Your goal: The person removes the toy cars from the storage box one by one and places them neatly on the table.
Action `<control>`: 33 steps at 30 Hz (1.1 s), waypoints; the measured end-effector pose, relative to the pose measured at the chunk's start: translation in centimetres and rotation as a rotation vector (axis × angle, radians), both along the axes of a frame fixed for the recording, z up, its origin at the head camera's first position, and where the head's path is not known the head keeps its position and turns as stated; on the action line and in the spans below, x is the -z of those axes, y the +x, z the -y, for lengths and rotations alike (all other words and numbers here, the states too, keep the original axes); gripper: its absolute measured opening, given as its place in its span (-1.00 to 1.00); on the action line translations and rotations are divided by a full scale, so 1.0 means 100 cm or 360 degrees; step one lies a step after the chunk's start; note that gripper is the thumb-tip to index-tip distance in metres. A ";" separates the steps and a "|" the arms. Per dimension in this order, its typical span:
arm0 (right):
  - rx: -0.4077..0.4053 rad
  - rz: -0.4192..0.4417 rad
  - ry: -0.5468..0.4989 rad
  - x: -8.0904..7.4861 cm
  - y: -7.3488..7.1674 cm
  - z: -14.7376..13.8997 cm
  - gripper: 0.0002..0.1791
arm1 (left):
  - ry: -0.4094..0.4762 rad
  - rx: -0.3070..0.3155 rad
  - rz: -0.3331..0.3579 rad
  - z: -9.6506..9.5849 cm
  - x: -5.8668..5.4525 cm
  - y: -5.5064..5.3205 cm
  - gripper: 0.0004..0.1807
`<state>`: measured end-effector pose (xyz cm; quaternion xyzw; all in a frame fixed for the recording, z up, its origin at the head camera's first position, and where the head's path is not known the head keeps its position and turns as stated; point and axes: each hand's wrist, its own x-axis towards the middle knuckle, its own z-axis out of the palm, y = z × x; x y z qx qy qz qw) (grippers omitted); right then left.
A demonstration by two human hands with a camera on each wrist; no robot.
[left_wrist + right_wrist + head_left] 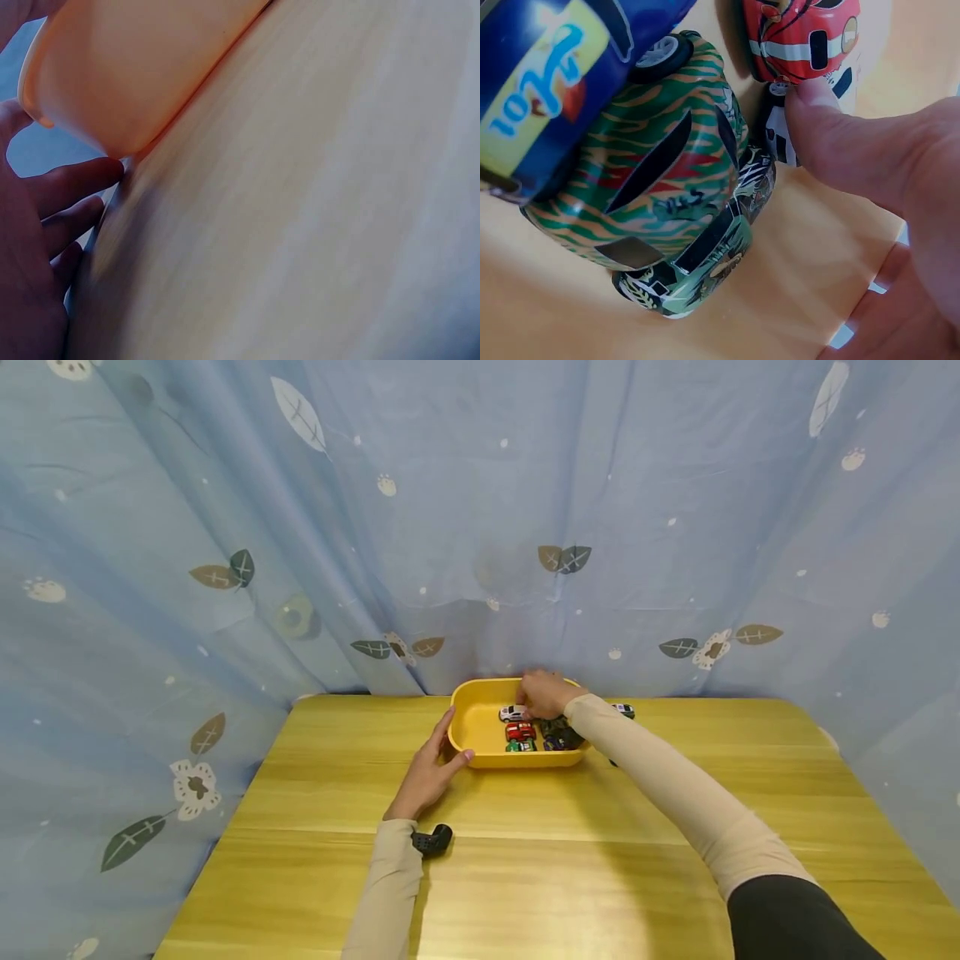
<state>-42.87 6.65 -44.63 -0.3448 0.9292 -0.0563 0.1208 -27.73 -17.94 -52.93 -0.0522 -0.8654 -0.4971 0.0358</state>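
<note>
A yellow tray (480, 759) stands near the back of the table with several toy cars in it. My left hand (427, 775) spans its front left corner, the thumb at the front rim and the fingers spread along the side. Inside the tray, my right hand (546, 693) touches a white toy car (512, 713) with its thumb (840, 142); its other fingers lie apart from the car, partly out of sight. Next to the white car are a red toy car (519, 732) and a green toy car (521, 746). To their right sit a blue toy car (577, 82) and tiger-striped toy car (660, 157).
Right of the tray, another toy car (624, 710) stands on the wooden table (525, 877), partly behind my right sleeve (675, 785). A black wrist device (433, 841) is on my left wrist. A blue patterned curtain (480, 527) hangs right behind the table.
</note>
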 end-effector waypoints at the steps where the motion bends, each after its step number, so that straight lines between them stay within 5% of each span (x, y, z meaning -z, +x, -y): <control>1: 0.0003 -0.0008 0.0005 0.000 0.000 0.000 -0.71 | -0.0001 0.0000 0.0004 0.000 0.000 0.000 -0.04; 11: 0.0031 -0.0045 0.0001 0.007 0.001 -0.001 -0.88 | -0.0011 -0.0010 0.0025 -0.001 -0.001 0.000 -0.05; 17: 0.0021 -0.0038 -0.0015 0.007 -0.002 -0.003 -0.75 | 0.0032 0.0023 -0.0015 -0.001 -0.001 0.000 -0.04; 33: -0.0203 -0.0293 -0.0329 -0.022 0.008 -0.039 -0.76 | 0.0059 0.0038 0.0033 -0.001 0.000 0.000 -0.05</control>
